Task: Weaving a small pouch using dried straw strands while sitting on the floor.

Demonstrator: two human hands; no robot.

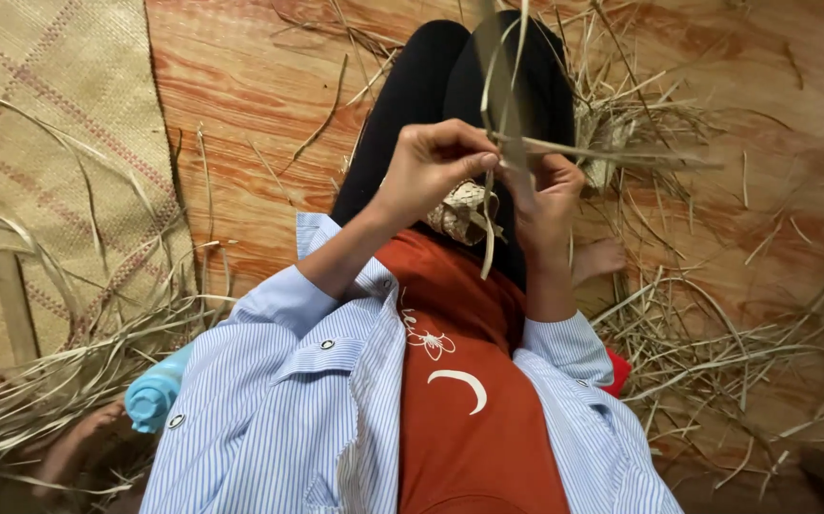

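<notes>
Right now I see both hands raised over the lap, working thin dry leaf strips (pixel 512 143). My view has the left hand (pixel 431 167) with its fingers curled shut, thumb and fingertips pinching the strips where they cross. Just right of it, the right hand (pixel 547 195) is closed around the same bundle from the far side, one strip running off to the right past its knuckles. Several strips rise toward the far edge of the view. Below the hands, touching or just beneath them, sits a small woven piece (pixel 461 209) of plaited strips, resting over the black trousers (pixel 450 76); I think the strips run down into it, though the hands hide the join. Loose dry straw (pixel 716 343) lies scattered on the wooden floor (pixel 240 95) to the right, a woven mat (pixel 50 114) covers the left, and a light blue bottle (pixel 157 392) lies near the left elbow
</notes>
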